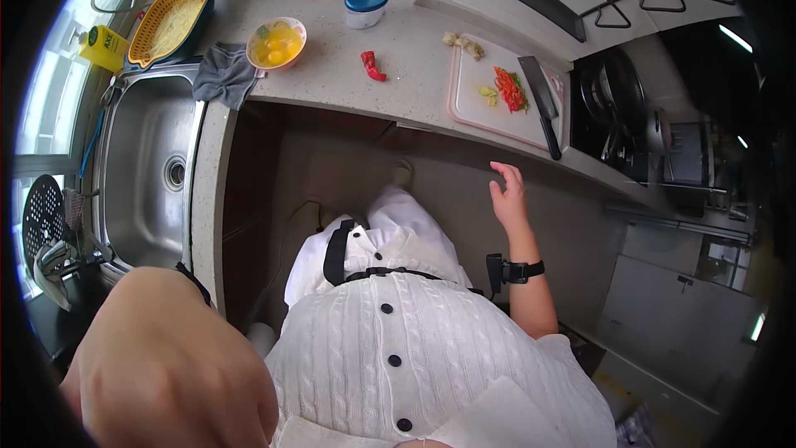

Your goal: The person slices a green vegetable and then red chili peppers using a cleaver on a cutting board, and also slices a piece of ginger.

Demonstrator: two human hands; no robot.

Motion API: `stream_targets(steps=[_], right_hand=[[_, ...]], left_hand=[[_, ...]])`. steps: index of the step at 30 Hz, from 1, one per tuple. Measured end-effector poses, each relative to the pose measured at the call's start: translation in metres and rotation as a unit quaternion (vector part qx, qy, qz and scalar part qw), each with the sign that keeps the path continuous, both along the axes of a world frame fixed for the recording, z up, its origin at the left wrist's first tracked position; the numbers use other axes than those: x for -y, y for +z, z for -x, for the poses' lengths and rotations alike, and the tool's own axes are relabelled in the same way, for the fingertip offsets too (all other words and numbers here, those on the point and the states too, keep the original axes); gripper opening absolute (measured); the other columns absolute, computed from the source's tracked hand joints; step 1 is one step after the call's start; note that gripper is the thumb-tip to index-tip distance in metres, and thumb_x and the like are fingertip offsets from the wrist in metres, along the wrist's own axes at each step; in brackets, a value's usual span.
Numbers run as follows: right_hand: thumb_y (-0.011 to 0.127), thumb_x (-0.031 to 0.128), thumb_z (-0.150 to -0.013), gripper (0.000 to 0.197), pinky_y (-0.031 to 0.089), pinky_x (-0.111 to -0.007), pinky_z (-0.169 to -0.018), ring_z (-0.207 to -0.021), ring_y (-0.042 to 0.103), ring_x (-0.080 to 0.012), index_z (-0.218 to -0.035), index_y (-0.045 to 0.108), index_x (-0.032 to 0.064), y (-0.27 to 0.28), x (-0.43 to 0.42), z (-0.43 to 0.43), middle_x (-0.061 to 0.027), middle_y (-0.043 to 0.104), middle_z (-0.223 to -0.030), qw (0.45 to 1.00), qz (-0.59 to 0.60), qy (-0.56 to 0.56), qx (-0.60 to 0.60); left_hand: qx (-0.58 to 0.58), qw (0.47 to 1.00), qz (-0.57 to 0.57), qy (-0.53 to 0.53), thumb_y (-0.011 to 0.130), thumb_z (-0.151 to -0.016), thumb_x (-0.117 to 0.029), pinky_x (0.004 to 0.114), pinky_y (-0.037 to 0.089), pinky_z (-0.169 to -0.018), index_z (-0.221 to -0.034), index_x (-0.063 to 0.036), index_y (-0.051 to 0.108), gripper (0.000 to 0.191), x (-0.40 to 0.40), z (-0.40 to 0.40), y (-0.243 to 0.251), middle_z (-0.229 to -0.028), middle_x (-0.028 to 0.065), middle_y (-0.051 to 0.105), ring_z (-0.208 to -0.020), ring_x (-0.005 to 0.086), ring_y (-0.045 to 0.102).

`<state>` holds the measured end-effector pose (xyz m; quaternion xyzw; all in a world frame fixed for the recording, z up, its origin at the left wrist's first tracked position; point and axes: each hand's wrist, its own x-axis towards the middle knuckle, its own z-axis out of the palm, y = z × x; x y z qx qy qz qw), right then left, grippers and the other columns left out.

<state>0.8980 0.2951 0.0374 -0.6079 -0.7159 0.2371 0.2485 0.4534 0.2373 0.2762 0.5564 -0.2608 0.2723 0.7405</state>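
Observation:
Large and close to the camera, my left hand [174, 361] is raised at the lower left with its knuckles up; its fingertips and palm are hidden. My right hand [509, 193] hangs in the air below the counter's front edge, fingers slightly bent and apart, holding nothing. Above it, a white cutting board [479, 99] carries chopped red and green peppers [511, 90], light green pieces [488, 94], ginger [465, 45] and a cleaver [538, 90] with a black handle. Left of the board lie a red pepper [372, 66] and a bowl of cracked eggs [276, 45].
A steel sink [146, 168] is at left, with a grey cloth [227, 74] at its corner. Behind stand a yellow basket [180, 22], a yellow detergent bottle [102, 48] and a blue-lidded container [365, 6]. Pans [615, 87] stand at right.

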Motion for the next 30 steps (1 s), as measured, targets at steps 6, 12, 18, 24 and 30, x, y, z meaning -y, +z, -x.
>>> stream_targets(steps=[6,12,18,24,30], right_hand=[[0.058,-0.004,-0.073,0.036,0.041,-0.037,-0.092,-0.107,0.051,-0.0303,-0.107,0.059,0.0062,-0.022,-0.055,-0.055,-0.0115,0.055,-0.110,1.000,-0.022,0.001,0.019],[0.061,-0.001,-0.070,0.052,0.041,-0.042,-0.094,-0.110,0.049,-0.0344,-0.120,0.051,0.0099,-0.050,-0.135,-0.144,-0.0146,0.053,-0.115,0.967,-0.095,-0.114,0.206],[0.056,-0.006,-0.069,0.063,0.042,-0.041,-0.094,-0.112,0.049,-0.0364,-0.129,0.043,0.0106,-0.075,-0.183,-0.182,-0.0176,0.052,-0.118,0.970,0.065,-0.097,0.214],[0.057,-0.005,-0.068,0.053,0.044,-0.040,-0.089,-0.105,0.053,-0.0336,-0.119,0.051,0.0096,-0.068,-0.193,-0.192,-0.0147,0.057,-0.110,0.996,-0.011,-0.083,0.040],[0.063,0.009,-0.082,0.036,0.047,-0.028,-0.071,-0.075,0.056,-0.0149,-0.116,0.054,0.0025,-0.025,-0.177,-0.174,-0.0076,0.059,-0.082,0.986,0.071,-0.010,-0.153]], left_hand=[[-0.001,0.999,-0.012,0.031,0.041,-0.088,-0.052,0.026,0.045,-0.044,-0.107,0.0076,0.056,0.065,-0.035,-0.051,0.017,-0.075,0.0161,0.059,-0.052,0.0178,0.055],[0.040,0.982,0.022,0.181,0.041,-0.087,-0.062,0.023,0.041,-0.038,-0.109,0.0054,0.056,0.072,-0.103,-0.118,0.012,-0.069,0.0124,0.059,-0.047,0.0127,0.052],[-0.291,0.724,0.277,0.561,0.051,-0.094,-0.033,0.017,0.037,-0.052,-0.116,0.0019,0.051,0.042,-0.150,-0.146,-0.077,-0.070,-0.0021,0.050,-0.057,0.0047,0.046],[-0.392,0.518,0.493,0.578,0.053,-0.093,-0.015,0.019,0.037,-0.053,-0.100,-0.0051,0.056,0.013,-0.148,-0.143,-0.176,-0.068,-0.0038,0.046,-0.059,0.0064,0.043],[-0.352,0.466,0.561,0.586,0.054,-0.091,-0.013,0.022,0.043,-0.052,-0.094,-0.0081,0.057,0.006,-0.164,-0.152,-0.219,-0.065,-0.0034,0.051,-0.057,0.0077,0.050]])
